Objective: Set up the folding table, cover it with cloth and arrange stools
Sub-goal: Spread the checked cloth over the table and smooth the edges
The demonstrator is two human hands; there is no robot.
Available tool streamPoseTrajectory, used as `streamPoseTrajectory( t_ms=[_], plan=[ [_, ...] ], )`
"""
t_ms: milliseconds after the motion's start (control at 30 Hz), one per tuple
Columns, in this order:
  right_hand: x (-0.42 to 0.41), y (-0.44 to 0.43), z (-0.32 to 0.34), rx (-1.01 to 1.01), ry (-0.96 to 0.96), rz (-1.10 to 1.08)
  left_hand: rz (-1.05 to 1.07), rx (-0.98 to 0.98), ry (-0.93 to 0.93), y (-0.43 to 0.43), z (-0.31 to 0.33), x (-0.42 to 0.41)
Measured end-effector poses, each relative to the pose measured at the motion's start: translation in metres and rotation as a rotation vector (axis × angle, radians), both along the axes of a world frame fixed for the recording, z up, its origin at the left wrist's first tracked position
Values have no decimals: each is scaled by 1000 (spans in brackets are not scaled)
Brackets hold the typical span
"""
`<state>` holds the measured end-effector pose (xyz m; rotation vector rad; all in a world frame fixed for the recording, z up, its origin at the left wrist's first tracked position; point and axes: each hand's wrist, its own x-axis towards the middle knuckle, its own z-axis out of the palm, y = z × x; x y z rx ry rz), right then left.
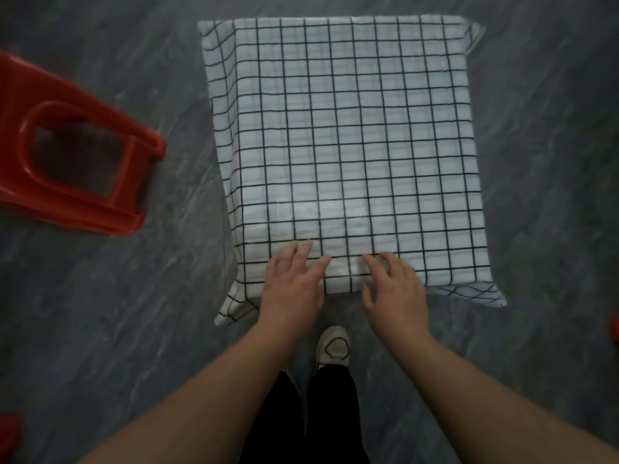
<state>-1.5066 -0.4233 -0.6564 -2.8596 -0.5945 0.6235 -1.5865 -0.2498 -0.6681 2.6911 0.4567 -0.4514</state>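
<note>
A white cloth with a black grid lies spread over the square table top, which it hides fully. Its corners hang down at the near left and near right. My left hand and my right hand rest palm-down side by side on the cloth at the table's near edge, fingers apart, holding nothing. A red plastic stool lies tipped on its side on the floor, left of the table and apart from it.
The floor is dark grey and marbled, bare around the table. A red piece shows at the bottom left edge and another red bit at the right edge. My foot in a white shoe stands just before the table.
</note>
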Motion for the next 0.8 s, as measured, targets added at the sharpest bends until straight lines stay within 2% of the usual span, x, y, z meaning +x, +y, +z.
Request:
streamPoseTrajectory(
  t_ms=[133, 267, 367, 467, 533, 633, 733, 800],
  plan=[
    [6, -19, -13, -90, 2, 16, 40, 58, 122, 3, -15, 3],
    [6, -18, -11, -129, 64, 28, 4, 86, 158, 5, -17, -1],
    [13, -12, 2, -165, 149, 8, 31, 14, 211, 7, -5, 13],
    [38, 0, 20, -138, 168, -22, 106, -76, 172, 21, 17, 31],
    [59, 10, 29, -77, 162, -33, 268, -111, 89, 38, 28, 40],
    [81, 30, 31, -8, 162, 30, 700, -172, -40, 70, 33, 50],
    [91, 54, 24, 41, 155, 90, 1050, -427, -86, 103, 20, 58],
    [91, 72, 17, 55, 134, 140, 1108, -586, -52, 124, 5, 63]
  ],
)
